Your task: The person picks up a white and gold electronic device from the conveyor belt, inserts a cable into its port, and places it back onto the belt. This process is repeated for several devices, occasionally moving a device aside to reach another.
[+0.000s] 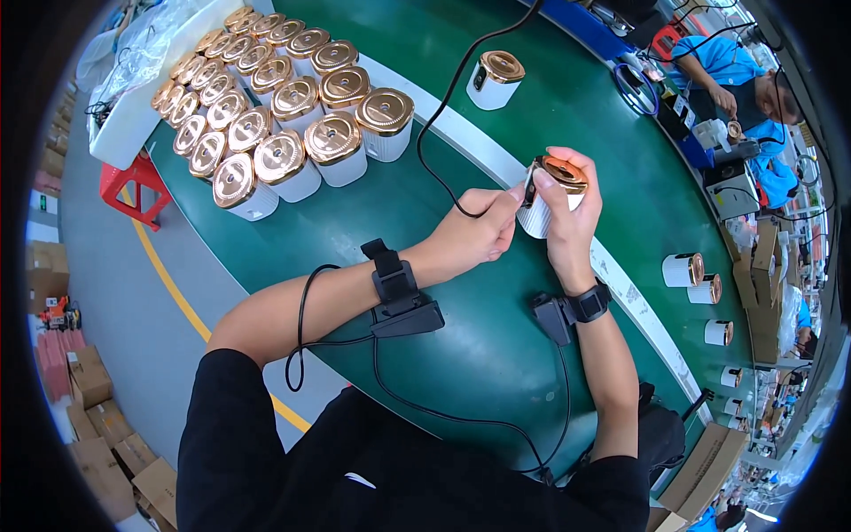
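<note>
My right hand (pixel 574 222) is wrapped round a small white ribbed canister (pixel 534 220) with a shiny rose-gold top, its thumb near the rim. The canister is tilted, with a dark panel on the side toward my left hand. My left hand (pixel 470 229) is closed in a pinch on a black cable (pixel 423 146) that hangs from above. Its fingertips meet the canister beside the dark panel; the cable's end is hidden in them. Both hands are above the green table (pixel 355 239), near its white rail (pixel 479 146).
Rows of similar gold-topped canisters (pixel 281 155) stand at the left. Past the rail, one canister (pixel 495 82) stands on the green belt (pixel 585 106), with several more farther right. Strapped wrist devices (pixel 403 297) trail black cables. A red stool (pixel 133 191) is at left; co-workers in blue are at far right.
</note>
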